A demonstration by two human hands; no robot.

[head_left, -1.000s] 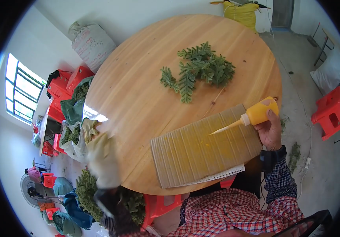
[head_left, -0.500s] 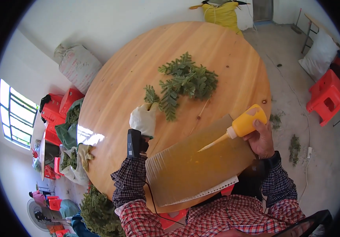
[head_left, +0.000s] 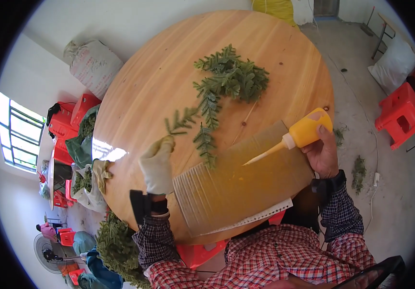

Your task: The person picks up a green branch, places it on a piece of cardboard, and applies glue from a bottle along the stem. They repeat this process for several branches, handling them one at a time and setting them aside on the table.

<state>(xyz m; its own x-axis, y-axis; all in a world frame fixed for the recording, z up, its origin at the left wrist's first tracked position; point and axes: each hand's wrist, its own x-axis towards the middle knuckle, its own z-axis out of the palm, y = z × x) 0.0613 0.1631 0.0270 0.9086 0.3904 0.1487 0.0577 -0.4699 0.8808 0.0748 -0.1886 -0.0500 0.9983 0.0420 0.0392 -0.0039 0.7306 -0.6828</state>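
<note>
My left hand [head_left: 157, 165], in a pale glove, is closed with its fingertips pinching the end of a small green sprig [head_left: 183, 121], slightly blurred. Close to it, another sprig [head_left: 204, 144] reaches to the far edge of a brown cardboard sheet [head_left: 246, 197]; whether the two sprigs join cannot be made out. Beyond them lies a pile of green artificial-looking fir sprigs [head_left: 238, 79]. In my bare right hand [head_left: 324, 156] is a yellow squeeze bottle [head_left: 308, 129], tilted so that its long pale nozzle points down left over the cardboard.
The cardboard rests on a round wooden table [head_left: 144, 77], near its front edge, over a white perforated strip [head_left: 265, 212]. Left of the table are red stools [head_left: 63, 127], a stuffed sack [head_left: 94, 67] and heaped greenery [head_left: 118, 250]. A red stool [head_left: 400, 115] stands on the right.
My left hand has drawn back toward me and left from the pile, with a sprig at its fingertips. A second sprig now lies nearer the cardboard. The bottle stays held over the cardboard.
</note>
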